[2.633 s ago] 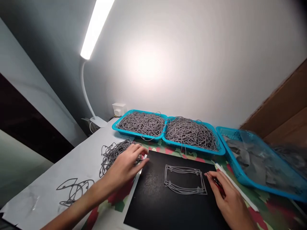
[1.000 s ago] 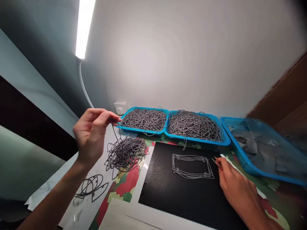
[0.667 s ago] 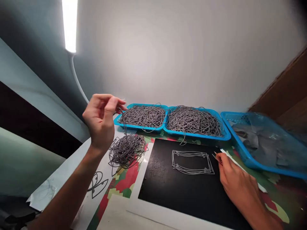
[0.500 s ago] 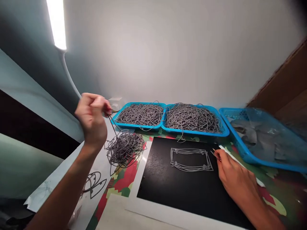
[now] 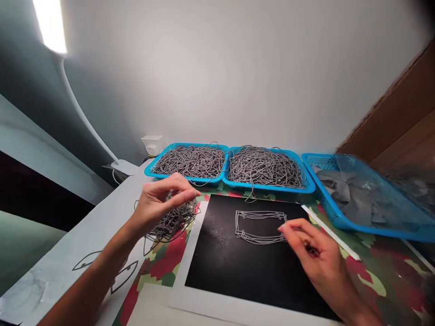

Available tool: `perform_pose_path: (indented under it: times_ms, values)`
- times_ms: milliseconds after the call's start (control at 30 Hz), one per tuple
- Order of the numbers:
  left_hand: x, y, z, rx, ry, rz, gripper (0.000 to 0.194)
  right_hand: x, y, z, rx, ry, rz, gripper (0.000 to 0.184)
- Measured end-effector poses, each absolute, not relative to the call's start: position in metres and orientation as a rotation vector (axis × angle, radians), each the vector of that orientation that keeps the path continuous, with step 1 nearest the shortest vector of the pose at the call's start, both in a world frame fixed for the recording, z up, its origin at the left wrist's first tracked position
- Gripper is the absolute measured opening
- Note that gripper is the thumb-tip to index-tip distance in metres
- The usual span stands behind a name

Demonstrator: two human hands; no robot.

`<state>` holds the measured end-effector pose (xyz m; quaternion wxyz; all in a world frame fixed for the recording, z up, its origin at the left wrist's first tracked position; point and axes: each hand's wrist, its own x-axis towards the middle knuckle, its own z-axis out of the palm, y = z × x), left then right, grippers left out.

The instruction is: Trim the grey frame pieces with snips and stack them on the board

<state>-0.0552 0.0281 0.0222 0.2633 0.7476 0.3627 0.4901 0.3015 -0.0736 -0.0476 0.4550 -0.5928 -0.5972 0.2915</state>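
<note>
My left hand [image 5: 158, 203] lies low over a loose tangle of grey wire-like loops [image 5: 171, 221], its fingers drawn together in a pinch on strands of it. My right hand [image 5: 317, 256] is closed round a thin pointed tool, mostly hidden in the fingers. Its fingertips reach the right edge of a small stack of grey rectangular frames [image 5: 260, 226]. The frames lie flat on a black mat [image 5: 238, 271].
Two blue baskets [image 5: 185, 147] [image 5: 307, 188] heaped with grey loops stand at the back. A third blue basket [image 5: 335, 219] with grey sheets is at the right. Flat grey shapes [image 5: 118, 276] lie on white paper at the left, below a lamp arm [image 5: 78, 113].
My left hand, raised and pulling a strand up from the tangle, has come down onto it. My right hand has slid left to the frames' right edge. The view has shifted.
</note>
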Motion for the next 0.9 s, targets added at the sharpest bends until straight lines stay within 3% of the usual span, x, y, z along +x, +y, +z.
perform_pose_path:
  times_ms: [133, 233, 300, 500, 633, 900]
  values:
    - [-0.048, 0.019, 0.017, 1.9, 0.94, 1.119, 0.014, 0.226, -0.061, -0.03, -1.178, -1.387, 1.392, 0.052]
    - [-0.048, 0.016, 0.014, 1.882, 0.948, 1.032, 0.023, 0.167, -0.038, -0.031, -0.951, -1.367, 1.537, 0.069]
    - [-0.053, 0.018, 0.011, 1.898, 0.947, 1.005, 0.031, 0.141, -0.024, -0.037, -0.882, -1.242, 1.422, 0.053]
    - [-0.087, 0.035, 0.007, 1.979, 1.114, 0.659, 0.044, 0.142, -0.015, -0.041, -0.993, -1.173, 1.301, 0.048]
    - [-0.104, 0.043, 0.005, 2.028, 1.107, 0.42, 0.042, 0.164, -0.023, -0.024, -1.067, -1.278, 1.096, 0.046]
    - [-0.118, 0.05, -0.003, 2.026, 1.045, 0.36, 0.031, 0.218, -0.068, -0.028, -1.164, -1.668, 0.528, 0.027]
